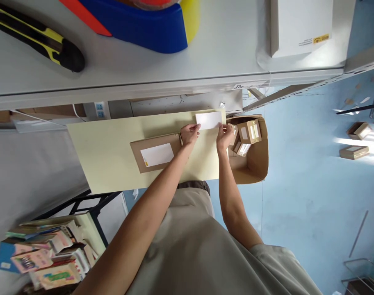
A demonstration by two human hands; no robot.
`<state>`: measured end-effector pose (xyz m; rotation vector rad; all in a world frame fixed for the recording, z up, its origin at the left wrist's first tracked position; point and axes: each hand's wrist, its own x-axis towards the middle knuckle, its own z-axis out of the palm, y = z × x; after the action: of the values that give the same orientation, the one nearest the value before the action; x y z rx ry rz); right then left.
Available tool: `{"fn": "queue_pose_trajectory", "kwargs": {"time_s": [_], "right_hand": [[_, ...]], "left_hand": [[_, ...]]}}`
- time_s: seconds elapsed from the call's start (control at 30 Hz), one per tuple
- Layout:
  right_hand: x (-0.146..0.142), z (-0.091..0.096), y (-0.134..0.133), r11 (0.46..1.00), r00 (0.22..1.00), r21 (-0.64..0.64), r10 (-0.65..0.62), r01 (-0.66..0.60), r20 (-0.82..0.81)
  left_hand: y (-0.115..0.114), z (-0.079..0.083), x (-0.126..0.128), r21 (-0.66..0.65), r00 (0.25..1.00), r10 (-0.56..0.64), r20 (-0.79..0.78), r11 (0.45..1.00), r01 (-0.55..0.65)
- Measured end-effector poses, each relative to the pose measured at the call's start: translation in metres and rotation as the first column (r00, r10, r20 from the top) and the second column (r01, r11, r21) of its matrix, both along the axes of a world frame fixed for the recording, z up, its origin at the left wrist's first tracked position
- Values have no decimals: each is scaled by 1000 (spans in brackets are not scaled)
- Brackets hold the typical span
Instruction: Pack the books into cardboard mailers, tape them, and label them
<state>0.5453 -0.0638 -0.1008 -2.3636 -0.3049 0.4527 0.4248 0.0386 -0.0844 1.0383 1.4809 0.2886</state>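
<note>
Between my two hands a blank white label [208, 120] is held by its edges above the pale yellow table. My left hand [190, 134] pinches its left edge, and my right hand [224, 136] grips the lower right corner. Just left of my left hand lies a flat brown cardboard box [137, 153]. A white label [157, 155] with a small yellow mark is stuck on that box. To the right of my right hand stands a large open carton [257, 162] with several small taped boxes [249, 132] inside.
Over the table's far side runs a grey shelf [137, 69], bearing a utility knife [39, 39], a blue tape dispenser [137, 24] and a white stack of labels [304, 28]. Books [51, 254] are piled at lower left. Two small boxes [354, 152] lie on the blue floor.
</note>
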Motion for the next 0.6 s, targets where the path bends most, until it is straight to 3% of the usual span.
{"fn": "queue_pose_trajectory", "kwargs": {"time_s": [0.23,0.37,0.5,0.6], "right_hand": [[1,7,-5,989,989,-56,139,-135,60],[1,10,-7,989,985,-69,140,-133,98],[-7,17,0,980,965,54,179,-192,192],[-14,23,12,929,949,197,302,-314,85]], "left_hand": [[-1,1,-2,26,1000,-13,-19,1000,13],[-4,3,-2,69,1000,-25,-14,997,26],[-7,9,-1,146,996,-83,-39,985,88],[-12,16,3,273,988,-155,13,951,146]]}}
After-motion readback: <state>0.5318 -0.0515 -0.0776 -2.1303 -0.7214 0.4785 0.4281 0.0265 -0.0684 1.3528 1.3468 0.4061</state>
